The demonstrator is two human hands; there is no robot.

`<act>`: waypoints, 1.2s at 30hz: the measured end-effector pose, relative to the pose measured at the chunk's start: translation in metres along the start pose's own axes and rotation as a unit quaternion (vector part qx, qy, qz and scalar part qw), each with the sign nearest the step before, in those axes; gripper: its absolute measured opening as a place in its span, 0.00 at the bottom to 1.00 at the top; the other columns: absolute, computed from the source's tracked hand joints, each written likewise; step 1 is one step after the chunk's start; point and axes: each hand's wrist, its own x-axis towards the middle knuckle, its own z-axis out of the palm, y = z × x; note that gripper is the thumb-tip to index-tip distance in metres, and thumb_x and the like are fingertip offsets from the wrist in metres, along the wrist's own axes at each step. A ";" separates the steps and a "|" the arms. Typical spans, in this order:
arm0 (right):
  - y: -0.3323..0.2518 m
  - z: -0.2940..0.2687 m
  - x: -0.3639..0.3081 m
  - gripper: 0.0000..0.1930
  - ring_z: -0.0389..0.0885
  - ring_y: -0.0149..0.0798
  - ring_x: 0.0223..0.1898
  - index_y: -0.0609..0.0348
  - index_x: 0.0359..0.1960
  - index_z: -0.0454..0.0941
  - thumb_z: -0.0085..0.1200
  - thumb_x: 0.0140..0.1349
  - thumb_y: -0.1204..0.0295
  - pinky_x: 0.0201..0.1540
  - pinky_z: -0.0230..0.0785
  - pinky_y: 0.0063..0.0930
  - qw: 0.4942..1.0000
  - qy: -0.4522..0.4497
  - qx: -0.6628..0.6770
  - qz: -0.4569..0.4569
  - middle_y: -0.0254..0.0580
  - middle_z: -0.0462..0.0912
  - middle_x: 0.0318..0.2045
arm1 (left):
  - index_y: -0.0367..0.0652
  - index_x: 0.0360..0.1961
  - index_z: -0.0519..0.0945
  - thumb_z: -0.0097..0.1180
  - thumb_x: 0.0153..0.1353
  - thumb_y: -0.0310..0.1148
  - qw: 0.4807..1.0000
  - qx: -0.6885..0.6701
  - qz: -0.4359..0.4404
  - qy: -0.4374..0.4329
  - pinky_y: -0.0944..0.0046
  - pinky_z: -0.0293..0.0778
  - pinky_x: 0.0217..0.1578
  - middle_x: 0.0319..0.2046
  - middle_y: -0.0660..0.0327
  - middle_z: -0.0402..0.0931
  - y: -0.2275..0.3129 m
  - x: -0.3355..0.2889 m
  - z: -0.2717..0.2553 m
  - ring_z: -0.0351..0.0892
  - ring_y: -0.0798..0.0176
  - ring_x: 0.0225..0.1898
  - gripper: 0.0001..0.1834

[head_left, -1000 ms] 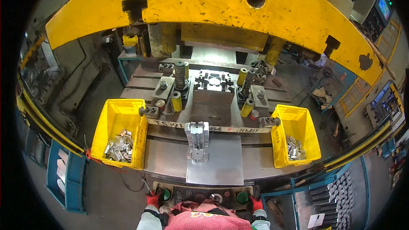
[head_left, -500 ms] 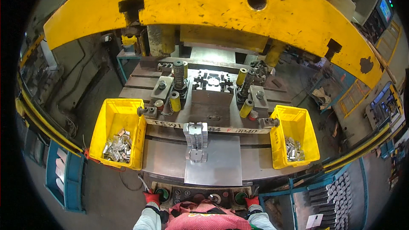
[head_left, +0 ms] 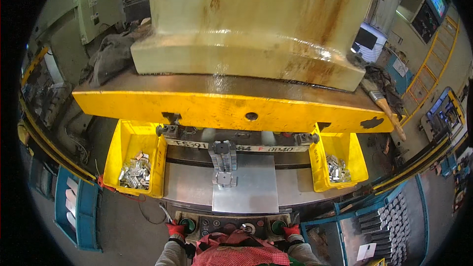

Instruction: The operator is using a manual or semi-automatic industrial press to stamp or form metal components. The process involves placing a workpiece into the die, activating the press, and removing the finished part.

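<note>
My left hand (head_left: 176, 229), in a red glove, rests at the outer side of the left green button (head_left: 188, 224) on the control panel (head_left: 227, 221). At the panel's other end, my right hand (head_left: 291, 231), also red-gloved, is against the right green button (head_left: 278, 226). The fingers of both are too small and too hidden to read. Beyond the panel, a stack of grey metal parts (head_left: 223, 156) stands on a bare metal sheet (head_left: 249, 192), with a single flat part (head_left: 224, 180) at its near side. The yellow-fronted press ram (head_left: 212, 108) hangs low over the die, hiding it.
Yellow bins with small metal pieces stand left (head_left: 160, 167) and right (head_left: 362, 167) of the press bed. A brush (head_left: 382, 101) and dark cloth lie on the ram's right end. Blue racks, one left (head_left: 88, 216) and one right holding rows of metal parts (head_left: 394, 226), flank me.
The press ram has come down over the die, covering the guide posts and die plate. My hands have stayed at the two buttons.
</note>
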 end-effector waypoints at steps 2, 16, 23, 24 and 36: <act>0.002 0.000 0.004 0.43 0.71 0.49 0.47 0.64 0.48 0.60 0.66 0.31 0.54 0.46 0.65 0.36 1.000 0.006 0.001 0.004 0.52 0.72 0.45 | 0.40 0.60 0.39 0.66 0.30 0.21 0.999 0.040 -0.004 0.010 0.66 0.60 0.50 0.55 0.54 0.59 -0.001 0.007 0.002 0.59 0.60 0.56 0.59; 0.034 -0.096 0.001 0.22 0.66 0.32 0.26 0.53 0.46 0.68 0.48 0.54 0.53 0.26 0.58 0.23 0.767 0.208 0.602 0.075 0.36 0.72 0.31 | 0.54 0.40 0.71 0.47 0.54 0.54 0.917 -0.398 0.017 0.017 0.65 0.65 0.24 0.22 0.70 0.65 0.030 -0.055 -0.114 0.65 0.71 0.23 0.20; -0.221 -0.199 -0.089 0.22 0.60 0.20 0.13 0.50 0.50 0.64 0.46 0.58 0.53 0.14 0.51 0.13 0.784 -0.029 0.570 -0.245 0.28 0.72 0.27 | 0.51 0.49 0.68 0.43 0.58 0.39 0.912 -0.238 0.292 -0.161 0.75 0.64 0.18 0.19 0.71 0.60 0.253 -0.144 -0.030 0.61 0.76 0.19 0.18; -0.253 -0.191 -0.090 0.23 0.61 0.22 0.14 0.52 0.52 0.62 0.48 0.56 0.61 0.15 0.53 0.13 0.769 -0.055 0.567 -0.289 0.29 0.72 0.25 | 0.50 0.50 0.67 0.41 0.59 0.35 0.891 -0.230 0.249 -0.304 0.75 0.62 0.16 0.18 0.71 0.58 0.289 -0.164 0.005 0.59 0.77 0.17 0.17; -0.509 -0.119 -0.024 0.16 0.67 0.21 0.27 0.57 0.40 0.72 0.58 0.50 0.66 0.27 0.61 0.17 0.797 -0.313 0.341 -0.389 0.27 0.74 0.29 | 0.43 0.36 0.77 0.51 0.54 0.46 0.842 -0.132 0.171 -0.494 0.73 0.63 0.17 0.24 0.66 0.74 0.460 -0.158 0.254 0.69 0.72 0.17 0.18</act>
